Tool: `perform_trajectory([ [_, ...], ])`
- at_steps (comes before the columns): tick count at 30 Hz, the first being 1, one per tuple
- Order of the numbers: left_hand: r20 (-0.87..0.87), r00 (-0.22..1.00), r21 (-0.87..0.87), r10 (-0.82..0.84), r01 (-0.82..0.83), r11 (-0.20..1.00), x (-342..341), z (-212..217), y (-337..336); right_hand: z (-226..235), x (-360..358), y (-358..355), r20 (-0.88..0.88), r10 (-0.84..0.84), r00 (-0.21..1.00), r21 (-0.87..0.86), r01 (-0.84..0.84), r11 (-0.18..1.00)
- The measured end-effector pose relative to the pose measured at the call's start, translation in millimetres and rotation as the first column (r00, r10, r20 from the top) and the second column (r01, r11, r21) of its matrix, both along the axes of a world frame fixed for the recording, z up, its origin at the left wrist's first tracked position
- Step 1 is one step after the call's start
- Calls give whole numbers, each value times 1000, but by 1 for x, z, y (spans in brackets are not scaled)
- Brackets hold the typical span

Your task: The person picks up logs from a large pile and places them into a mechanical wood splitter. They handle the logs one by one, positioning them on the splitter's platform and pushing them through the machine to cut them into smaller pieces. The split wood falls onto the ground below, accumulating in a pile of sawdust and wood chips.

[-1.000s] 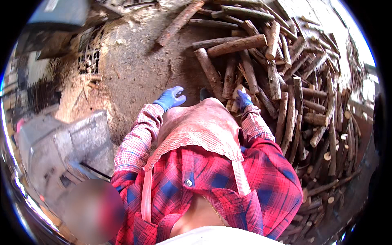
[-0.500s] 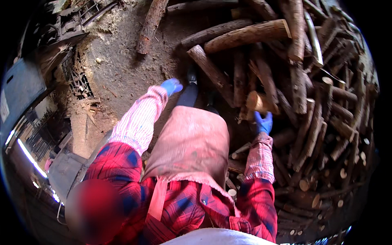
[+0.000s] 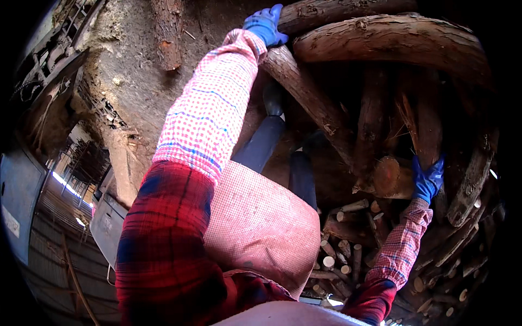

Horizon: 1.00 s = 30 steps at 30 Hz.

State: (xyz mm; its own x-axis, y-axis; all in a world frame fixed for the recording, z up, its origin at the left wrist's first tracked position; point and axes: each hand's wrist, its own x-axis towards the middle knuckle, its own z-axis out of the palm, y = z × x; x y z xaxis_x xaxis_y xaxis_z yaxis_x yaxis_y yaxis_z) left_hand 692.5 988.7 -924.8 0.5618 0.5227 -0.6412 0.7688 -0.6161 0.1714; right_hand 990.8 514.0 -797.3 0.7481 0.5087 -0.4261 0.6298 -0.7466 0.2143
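My left hand (image 3: 265, 25), in a blue glove, reaches to the far middle. Its fingers and thumb close around the near end of a dark bark-covered log (image 3: 348, 12). Just beneath that hand is the upper end of a slanting log (image 3: 312, 98). My right hand (image 3: 428, 180), also in a blue glove, is at the right, thumb and fingers apart. It touches the lower end of an upright log (image 3: 428, 127), beside a short log with a round cut face (image 3: 386, 176). Its palm side is hidden.
A thick curved log (image 3: 391, 38) lies across the far right. Another log (image 3: 166, 35) lies on the dirt floor (image 3: 128, 65) at far left. Several cut logs (image 3: 348, 255) are piled at the near right. A grey-blue metal panel (image 3: 22, 190) stands at left.
My left hand has moved forward and right onto the log's end. My right hand has shifted right in the picture, to the upright log. My view has dropped closer to the logs.
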Motion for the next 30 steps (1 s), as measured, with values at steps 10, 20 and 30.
perform_trajectory([
  [10, -112, 972, 60, -209, 216, 974, -24, 168, 52, 114, -118, 42, -732, -434, 526, 27, 658, 752],
  [20, -594, 47, -750, 803, -395, -531, -340, 466, -192, 293, -194, 68, -575, -494, -652, -816, 502, 288],
  [30, -13, -787, -895, 617, -267, -359, -369, 640, -580, 340, -255, 73, -816, -506, -281, -551, 112, 827],
])
